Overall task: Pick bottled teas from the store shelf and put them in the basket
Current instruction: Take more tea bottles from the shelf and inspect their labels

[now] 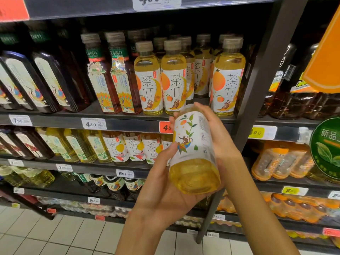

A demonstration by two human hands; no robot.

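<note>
Held bottle: a bottled tea (pixel 193 150) of pale yellow liquid with a white illustrated label, tipped so its base faces the camera and its cap end points toward the shelf; it is off the shelf, in front of and just below the shelf edge (pixel 114 124).

Left hand: the left hand (pixel 163 188) cups the bottle from below and the left, palm under the base, thumb pressed on the label.

Right hand: the right hand (pixel 219 137) wraps the right side, fingers curled over the upper part of the bottle.

Weight: it looks full, so probably moderately heavy for one hand (a judgement from the liquid level).

Stiffness: likely thin clear plastic that gives a little when squeezed, not fragile like glass.

Slip: the bare lower part looks smooth and could slide; the labelled middle should give better hold.

Where to hold: around the labelled waist, or by the neck under the cap.

Shelf row: matching orange-labelled teas (pixel 173 78) stand upright just above the shelf edge, with dark tea bottles (pixel 112 74) to their left.

Price tag: a white tag reading 4.80 (pixel 93 123) sits on the shelf edge.

Upright post: a dark shelf post (pixel 257 80) rises right of the shelf edge.

Floor: pale tiles (pixel 55 236) well below the shelf edge.

Basket: not in view.
</note>
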